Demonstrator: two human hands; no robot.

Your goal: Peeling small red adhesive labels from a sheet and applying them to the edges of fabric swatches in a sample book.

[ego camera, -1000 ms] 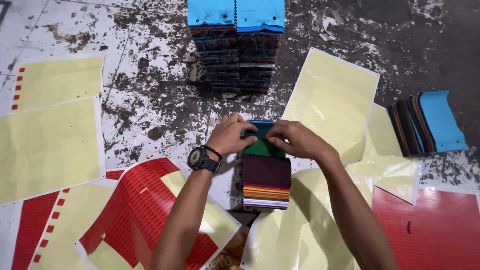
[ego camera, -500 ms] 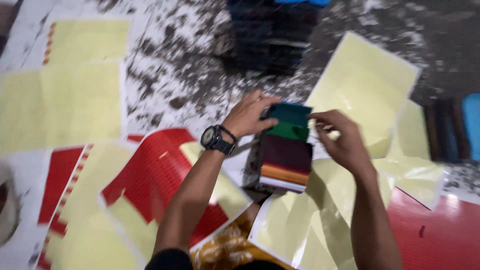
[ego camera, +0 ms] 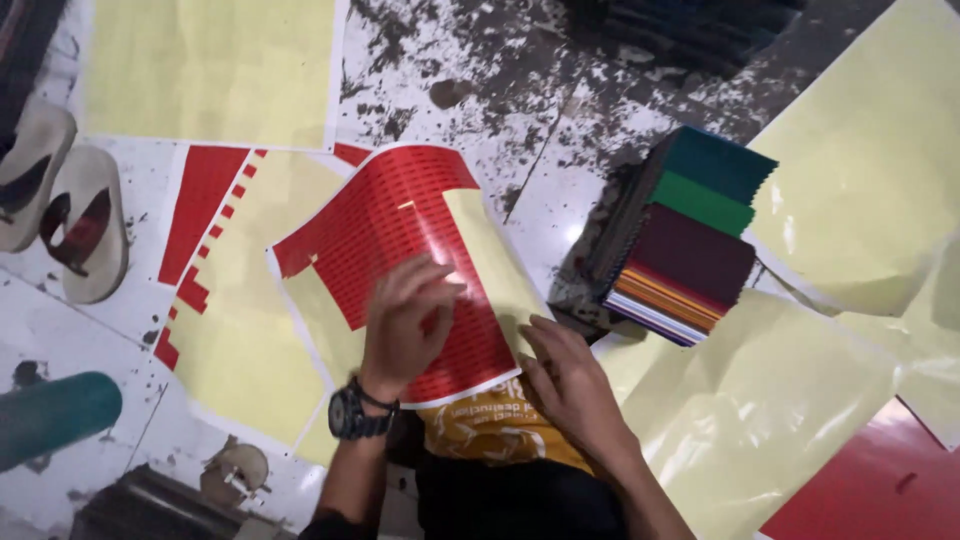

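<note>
Both hands have left the fabric swatch stack (ego camera: 690, 235), now up-right of them on the floor (ego camera: 520, 90); left hand (ego camera: 405, 325) spread flat on the red label sheet (ego camera: 400, 260), right hand (ego camera: 570, 375) open, fingers pressing its lower edge.

Workshop floor, stained concrete (ego camera: 500, 60); fabric swatch stack (ego camera: 690, 240), sticker sheets (ego camera: 400, 230)

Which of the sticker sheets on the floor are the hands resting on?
The curled sheet of red stickers at centre, under the left hand and right hand; the others lie untouched.
</note>
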